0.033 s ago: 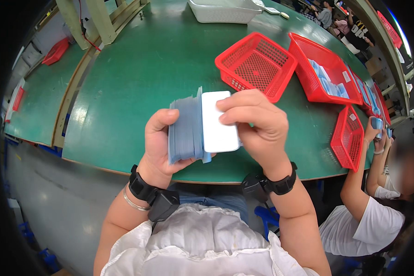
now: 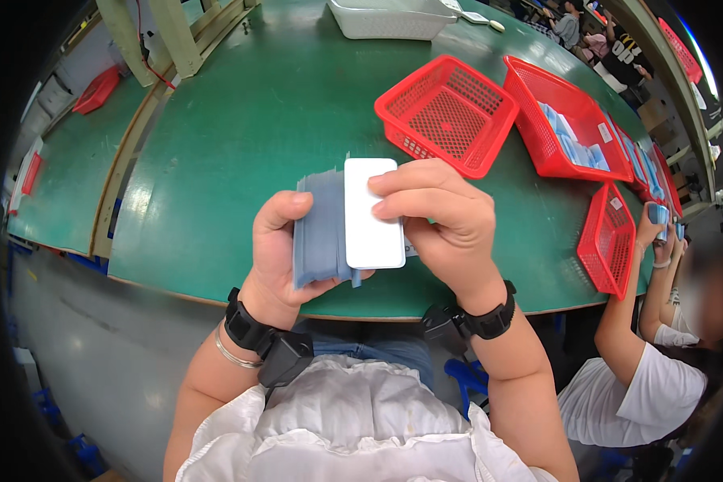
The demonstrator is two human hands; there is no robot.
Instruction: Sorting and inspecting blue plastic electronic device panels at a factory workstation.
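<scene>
White card (image 2: 371, 215): flat rounded rectangle, held upright above the green table (image 2: 241, 145) edge
Right hand (image 2: 442, 221): fingers pinched on the card's right side
Left hand (image 2: 277, 257): fingers clamped around a stack of grey-blue sleeves (image 2: 320, 233), touching the card
Red basket (image 2: 446, 112): empty, beyond the hands

white card (image 2: 372, 215) — flat, rounded corners, upright, facing you | grey-blue sleeve stack (image 2: 320, 231) — on edge, fanned (tops slightly ragged), just behind and left of the card, touching it, above the table's near edge
</scene>
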